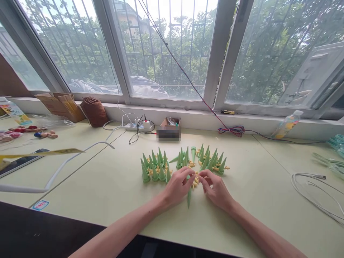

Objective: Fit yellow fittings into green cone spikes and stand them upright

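Note:
Many green plastic cones (156,166) stand upright in a cluster on the pale green table (107,179), with more cones (212,159) to the right. Small yellow pieces (195,182) lie scattered among them. My left hand (177,186) holds a long green cone (189,197) that points toward me, fingers closed around its top. My right hand (216,188) is beside it, fingertips pinched on a small yellow piece at the cone's top end.
A small cardboard box (169,129) and a power strip (138,125) sit near the window sill. A brown pouch (94,111) and cardboard (61,104) lie at the left. A bottle (286,124) lies at the right, white cables (314,190) beside it.

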### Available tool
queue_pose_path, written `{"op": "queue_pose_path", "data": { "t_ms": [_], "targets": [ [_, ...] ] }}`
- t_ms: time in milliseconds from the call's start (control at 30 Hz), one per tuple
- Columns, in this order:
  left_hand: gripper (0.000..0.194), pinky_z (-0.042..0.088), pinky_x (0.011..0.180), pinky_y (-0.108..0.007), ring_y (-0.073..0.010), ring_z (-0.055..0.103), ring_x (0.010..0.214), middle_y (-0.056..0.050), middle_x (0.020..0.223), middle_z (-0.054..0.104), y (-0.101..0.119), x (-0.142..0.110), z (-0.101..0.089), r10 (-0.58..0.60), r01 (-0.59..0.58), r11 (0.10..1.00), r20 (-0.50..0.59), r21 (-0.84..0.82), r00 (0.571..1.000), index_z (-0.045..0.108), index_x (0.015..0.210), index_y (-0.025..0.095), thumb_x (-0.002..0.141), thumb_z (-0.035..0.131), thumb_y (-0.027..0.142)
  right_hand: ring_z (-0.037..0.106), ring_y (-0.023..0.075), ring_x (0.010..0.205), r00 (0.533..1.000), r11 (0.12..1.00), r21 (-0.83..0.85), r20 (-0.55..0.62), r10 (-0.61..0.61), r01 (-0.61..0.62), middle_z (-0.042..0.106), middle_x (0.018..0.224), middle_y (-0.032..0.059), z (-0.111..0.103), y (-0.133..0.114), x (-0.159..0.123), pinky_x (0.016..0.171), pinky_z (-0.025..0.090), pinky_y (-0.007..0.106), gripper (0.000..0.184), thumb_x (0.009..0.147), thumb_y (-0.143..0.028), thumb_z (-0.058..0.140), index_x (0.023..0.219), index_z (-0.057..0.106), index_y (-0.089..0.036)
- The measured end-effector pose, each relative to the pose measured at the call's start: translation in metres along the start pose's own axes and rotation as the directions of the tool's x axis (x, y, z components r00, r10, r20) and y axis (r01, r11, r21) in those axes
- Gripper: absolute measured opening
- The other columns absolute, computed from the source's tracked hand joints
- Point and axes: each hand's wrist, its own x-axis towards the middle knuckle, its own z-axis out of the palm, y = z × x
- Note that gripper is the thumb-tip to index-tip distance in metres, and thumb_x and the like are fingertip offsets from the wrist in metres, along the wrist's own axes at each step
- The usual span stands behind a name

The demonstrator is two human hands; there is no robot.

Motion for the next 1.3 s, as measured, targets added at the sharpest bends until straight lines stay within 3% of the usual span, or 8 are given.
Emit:
{"op": "queue_pose_path", "data": {
  "t_ms": [133,400,633,900,1300],
  "targets": [
    [0.015,0.038,0.054,-0.021,-0.0068,0.042,0.053,-0.002,0.089,0.064,-0.0017,-0.0002,0.0003,-0.011,0.011,1.0,-0.006,-0.014,1.0,0.064,0.095,0.017,0.098,0.051,0.024,0.054,0.0127,0.052,0.999,1.0,-0.008,-0.047,0.028,-0.028,0.063,0.082,0.0034,-0.0019,0.0008,0.0001,0.048,0.042,0.026,0.023,0.1,-0.041,0.048,0.094,0.055,-0.02],
    [0.012,0.044,0.06,-0.023,-0.0084,0.049,0.057,-0.004,0.099,0.062,-0.0083,-0.0015,0.0034,-0.082,0.078,0.996,0.136,0.03,0.987,0.062,0.103,0.018,0.092,0.057,0.019,0.055,0.0132,0.055,0.997,0.998,-0.04,-0.072,0.039,-0.042,0.062,0.083,0.0031,-0.0031,0.0027,0.0,0.047,0.042,0.026,0.023,0.099,-0.041,0.05,0.093,0.056,-0.02],
    [0.013,0.048,0.065,-0.025,-0.0123,0.057,0.068,-0.005,0.101,0.061,-0.0102,-0.0021,0.0049,-0.12,0.116,0.993,0.128,0.035,0.984,0.061,0.103,0.018,0.09,0.057,0.017,0.054,0.0135,0.055,0.996,0.997,-0.06,-0.075,0.044,-0.048,0.063,0.083,0.0032,-0.0036,0.0036,-0.0003,0.051,0.042,0.027,0.022,0.098,-0.04,0.05,0.093,0.058,-0.02],
    [0.014,0.046,0.064,-0.025,-0.0121,0.055,0.065,-0.004,0.094,0.062,-0.007,-0.0014,0.0029,-0.14,0.133,0.99,0.152,0.054,0.979,0.061,0.104,0.018,0.095,0.05,0.019,0.054,0.0138,0.056,0.996,0.997,-0.066,-0.083,0.033,-0.038,0.065,0.083,0.0034,-0.0046,0.0032,0.0012,0.053,0.044,0.028,0.023,0.098,-0.04,0.051,0.094,0.06,-0.019],
    [0.011,0.04,0.054,-0.022,-0.0073,0.044,0.053,-0.002,0.088,0.059,-0.004,-0.0008,0.0001,0.009,-0.008,1.0,-0.06,0.017,0.998,0.058,0.1,0.019,0.098,0.048,0.021,0.06,0.0171,0.063,0.992,0.999,-0.042,-0.124,0.006,-0.011,0.066,0.081,0.0057,-0.0032,0.0028,0.0001,0.054,0.046,0.029,0.025,0.098,-0.041,0.05,0.093,0.061,-0.019]
  ]
}}
